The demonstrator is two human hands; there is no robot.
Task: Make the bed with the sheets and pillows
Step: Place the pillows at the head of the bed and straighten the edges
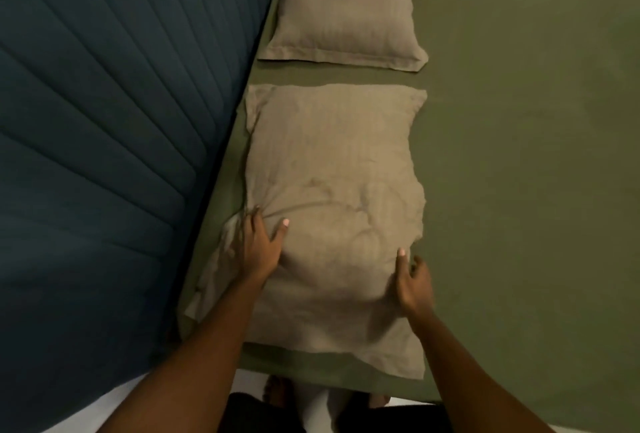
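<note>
Currently near pillow point(332, 173) lies flat on the olive bed sheet point(519, 155) beside the headboard point(104, 121). Left grip point(258, 245) bunches its left edge; right grip point(414, 283) clasps the right edge. Soft, light, floppy: best held by both sides.

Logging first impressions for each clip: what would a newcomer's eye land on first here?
The rumpled tan near pillow in the middle, with the left hand and right hand gripping its sides. Beyond it lies a smoother far pillow on the olive sheet, beside the blue quilted headboard at left.
</note>
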